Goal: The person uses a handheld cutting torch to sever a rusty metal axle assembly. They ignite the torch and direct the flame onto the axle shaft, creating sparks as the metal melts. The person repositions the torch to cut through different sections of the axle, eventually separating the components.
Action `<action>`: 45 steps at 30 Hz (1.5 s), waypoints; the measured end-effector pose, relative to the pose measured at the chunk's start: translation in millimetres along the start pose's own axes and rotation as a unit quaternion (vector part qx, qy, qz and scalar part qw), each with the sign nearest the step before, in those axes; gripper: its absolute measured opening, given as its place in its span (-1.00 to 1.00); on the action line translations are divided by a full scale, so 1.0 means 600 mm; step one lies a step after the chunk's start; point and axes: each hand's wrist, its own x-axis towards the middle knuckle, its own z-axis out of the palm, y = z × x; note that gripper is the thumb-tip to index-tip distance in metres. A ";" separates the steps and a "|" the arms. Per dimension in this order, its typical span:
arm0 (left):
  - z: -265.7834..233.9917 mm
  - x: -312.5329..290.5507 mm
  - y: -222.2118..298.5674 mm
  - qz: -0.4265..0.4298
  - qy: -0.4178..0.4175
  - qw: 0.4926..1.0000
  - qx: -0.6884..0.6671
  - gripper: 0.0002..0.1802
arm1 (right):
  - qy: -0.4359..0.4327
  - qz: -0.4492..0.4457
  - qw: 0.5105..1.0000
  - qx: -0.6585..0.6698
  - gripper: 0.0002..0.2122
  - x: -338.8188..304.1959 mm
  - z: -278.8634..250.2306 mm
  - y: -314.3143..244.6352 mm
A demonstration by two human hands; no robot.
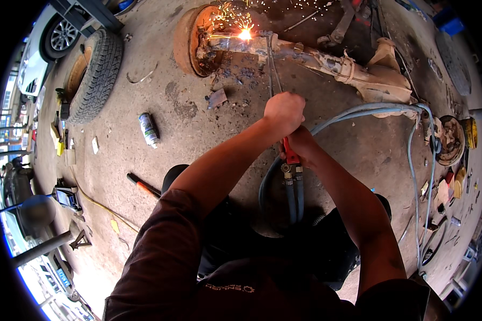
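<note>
Both my hands grip a cutting torch [291, 153] with a red handle. My left hand [285, 111] is closed around its front part, and my right hand [301, 143] is wrapped on the handle just behind it. Thin metal tubes [273, 67] run from my left fist to a rusty axle [326, 62] lying on the floor. Bright flame and sparks [245, 34] burst from the axle beside its rusty brake drum [190, 45]. The torch head itself is hard to make out at the axle. Two blue hoses [295, 199] leave the fittings at the rear of the torch.
Blue hoses [353, 111] loop across the axle's right end. To the left stand a tyre [103, 72] on a rusty rim and a spray can [148, 130] lying down. A metal scrap [217, 98] sits below the drum. An orange-and-black tool [143, 185] lies near my left knee.
</note>
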 end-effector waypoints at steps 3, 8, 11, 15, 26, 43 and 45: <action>0.006 0.001 0.000 0.006 0.007 1.000 -0.002 -0.68 | 0.006 -0.004 1.000 0.002 -0.78 -0.005 0.001 -0.002; 0.008 0.003 0.000 0.014 0.012 1.000 0.002 -0.69 | 0.020 0.001 1.000 -0.001 -0.79 -0.006 0.003 -0.007; 0.011 0.003 -0.003 0.018 0.011 1.000 0.008 -0.69 | 0.015 0.000 1.000 0.002 -0.80 -0.003 0.002 -0.003; 0.015 0.002 -0.004 0.023 0.016 0.999 0.019 -0.69 | 0.010 0.000 1.000 -0.003 -0.79 0.002 0.000 0.001; 0.022 -0.001 -0.008 0.024 0.008 0.999 0.019 -0.69 | 0.024 -0.003 1.000 -0.015 -0.76 -0.009 0.010 0.001; 0.024 -0.002 -0.008 0.030 0.010 0.999 0.025 -0.70 | 0.022 -0.012 1.000 -0.003 -0.78 0.003 0.006 0.013; 0.034 -0.006 -0.011 0.047 0.022 0.998 0.023 -0.70 | 0.015 -0.005 1.000 -0.010 -0.78 -0.001 0.004 0.018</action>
